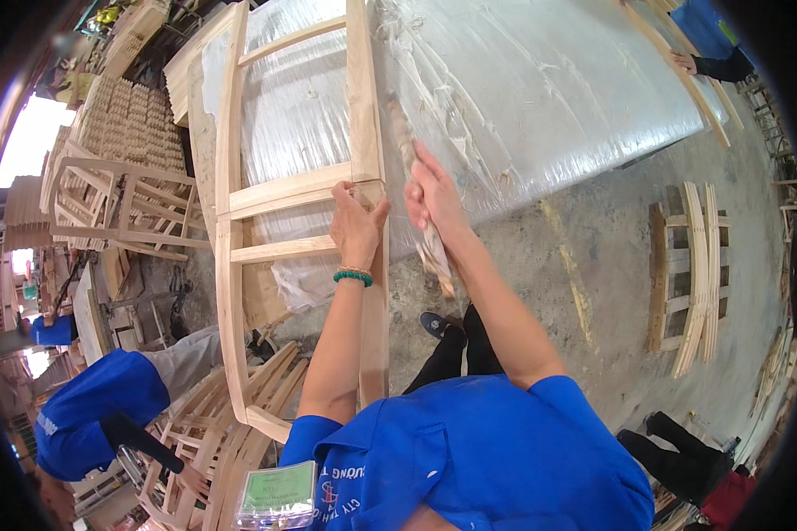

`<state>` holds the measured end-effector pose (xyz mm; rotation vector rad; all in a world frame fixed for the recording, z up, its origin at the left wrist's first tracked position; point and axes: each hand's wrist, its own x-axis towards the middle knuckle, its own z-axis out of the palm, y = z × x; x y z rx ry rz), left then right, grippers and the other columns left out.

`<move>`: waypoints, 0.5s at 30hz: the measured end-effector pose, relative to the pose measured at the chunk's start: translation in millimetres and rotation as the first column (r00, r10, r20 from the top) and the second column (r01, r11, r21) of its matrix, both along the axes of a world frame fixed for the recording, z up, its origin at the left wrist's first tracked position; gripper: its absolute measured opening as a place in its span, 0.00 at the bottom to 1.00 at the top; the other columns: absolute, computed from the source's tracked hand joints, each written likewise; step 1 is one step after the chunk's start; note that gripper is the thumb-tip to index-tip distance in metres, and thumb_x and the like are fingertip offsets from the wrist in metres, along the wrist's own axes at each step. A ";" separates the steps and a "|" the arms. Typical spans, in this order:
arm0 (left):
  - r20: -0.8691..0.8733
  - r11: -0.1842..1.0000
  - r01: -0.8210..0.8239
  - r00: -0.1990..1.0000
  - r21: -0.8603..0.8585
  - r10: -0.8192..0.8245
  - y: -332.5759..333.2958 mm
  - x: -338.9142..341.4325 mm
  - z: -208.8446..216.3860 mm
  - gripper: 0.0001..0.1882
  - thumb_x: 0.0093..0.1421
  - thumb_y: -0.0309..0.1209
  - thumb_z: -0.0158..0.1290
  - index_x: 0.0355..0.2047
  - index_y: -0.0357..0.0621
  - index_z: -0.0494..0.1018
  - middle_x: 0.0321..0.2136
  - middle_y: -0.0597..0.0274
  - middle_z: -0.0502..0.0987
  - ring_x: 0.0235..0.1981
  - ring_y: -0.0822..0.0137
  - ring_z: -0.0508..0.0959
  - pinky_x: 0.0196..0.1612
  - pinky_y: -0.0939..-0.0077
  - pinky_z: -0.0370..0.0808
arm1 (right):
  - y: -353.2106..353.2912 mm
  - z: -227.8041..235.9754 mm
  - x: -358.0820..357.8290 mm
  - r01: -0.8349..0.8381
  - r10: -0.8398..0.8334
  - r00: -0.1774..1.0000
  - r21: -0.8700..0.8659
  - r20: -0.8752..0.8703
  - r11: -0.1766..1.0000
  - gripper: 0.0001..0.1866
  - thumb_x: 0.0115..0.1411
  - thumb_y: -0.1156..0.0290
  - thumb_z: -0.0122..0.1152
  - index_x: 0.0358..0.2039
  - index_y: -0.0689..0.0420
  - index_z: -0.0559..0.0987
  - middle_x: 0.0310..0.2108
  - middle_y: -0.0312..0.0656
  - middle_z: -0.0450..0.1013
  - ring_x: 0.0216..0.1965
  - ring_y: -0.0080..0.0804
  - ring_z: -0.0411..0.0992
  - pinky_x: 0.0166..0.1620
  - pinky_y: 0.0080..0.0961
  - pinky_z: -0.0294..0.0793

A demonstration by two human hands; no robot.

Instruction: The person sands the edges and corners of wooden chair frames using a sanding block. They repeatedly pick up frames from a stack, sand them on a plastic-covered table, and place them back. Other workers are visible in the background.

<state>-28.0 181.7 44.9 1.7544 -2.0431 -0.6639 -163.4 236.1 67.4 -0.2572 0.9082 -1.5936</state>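
Note:
A pale wooden frame with rails and crosspieces lies on a plastic-covered table. My left hand, with a green bead bracelet at its wrist, is closed on the frame's right side, where a crosspiece meets the long rail. Just to the right, my right hand is wrapped round a long, mottled stick in white and brown. The stick slants beside the frame without visibly touching it; its upper end is blurred, so its exact kind is unclear.
Stacked wooden parts and assembled frames stand at the left. A co-worker in blue bends over more frames at lower left. Another person's hand holds wood at upper right. Slats on a pallet lie on the right floor.

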 end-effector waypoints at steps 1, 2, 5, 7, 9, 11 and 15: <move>-0.018 1.000 -0.012 1.000 -0.021 0.012 -0.6 3.6 -1.6 0.37 0.47 0.47 0.62 0.50 0.40 0.60 0.41 0.43 0.76 0.42 0.46 0.77 0.44 0.59 0.71 | 7.5 3.2 8.4 -0.056 0.054 0.998 0.031 0.045 0.998 0.28 0.68 0.66 0.45 0.67 0.44 0.53 0.18 0.30 0.59 0.10 0.15 0.54 0.11 0.17 0.58; -0.006 1.000 0.002 1.000 0.008 -0.002 -0.7 -1.8 0.3 0.37 0.47 0.47 0.62 0.50 0.40 0.60 0.41 0.43 0.76 0.42 0.46 0.77 0.44 0.59 0.71 | 17.5 2.7 10.3 -0.094 0.089 0.993 0.064 0.080 0.993 0.28 0.68 0.65 0.45 0.67 0.44 0.53 0.18 0.30 0.59 0.10 0.15 0.53 0.11 0.16 0.58; 0.024 0.998 0.017 1.000 0.067 -0.018 -1.3 -10.3 6.3 0.36 0.48 0.46 0.61 0.50 0.40 0.60 0.40 0.43 0.76 0.42 0.46 0.77 0.44 0.58 0.71 | 25.4 3.0 10.7 -0.145 0.128 0.979 0.101 0.158 0.984 0.29 0.68 0.65 0.46 0.67 0.44 0.52 0.19 0.30 0.59 0.10 0.15 0.53 0.11 0.16 0.57; 0.031 0.997 0.002 1.000 0.071 -0.004 -1.0 -13.9 8.4 0.35 0.48 0.46 0.61 0.50 0.40 0.60 0.40 0.42 0.76 0.42 0.46 0.77 0.44 0.58 0.71 | 23.3 4.4 8.4 -0.135 0.112 0.964 0.084 0.240 0.987 0.30 0.67 0.66 0.46 0.67 0.44 0.51 0.19 0.30 0.59 0.11 0.15 0.54 0.11 0.17 0.58; 0.040 0.997 0.021 0.999 0.069 -0.024 0.7 -15.6 10.1 0.34 0.48 0.45 0.60 0.50 0.40 0.60 0.40 0.43 0.76 0.42 0.46 0.76 0.44 0.58 0.71 | 20.7 4.4 1.5 -0.110 0.076 0.928 0.074 0.365 0.991 0.31 0.67 0.67 0.46 0.68 0.45 0.50 0.19 0.31 0.60 0.11 0.17 0.55 0.11 0.19 0.59; 0.042 0.998 0.033 0.999 0.049 -0.035 1.5 -15.5 9.4 0.34 0.49 0.45 0.60 0.50 0.40 0.60 0.41 0.43 0.75 0.43 0.46 0.76 0.44 0.57 0.71 | 16.8 5.9 1.1 -0.097 0.061 0.916 0.071 0.398 0.993 0.32 0.66 0.67 0.46 0.68 0.45 0.49 0.19 0.31 0.60 0.11 0.17 0.54 0.12 0.19 0.59; 0.017 0.999 0.051 0.999 -0.019 -0.050 0.8 -7.5 1.0 0.34 0.50 0.44 0.60 0.51 0.39 0.60 0.43 0.45 0.75 0.44 0.46 0.76 0.45 0.57 0.71 | 11.6 12.4 15.4 -0.076 0.037 0.966 0.147 0.254 0.986 0.32 0.66 0.67 0.47 0.68 0.45 0.50 0.20 0.32 0.60 0.12 0.18 0.55 0.13 0.19 0.60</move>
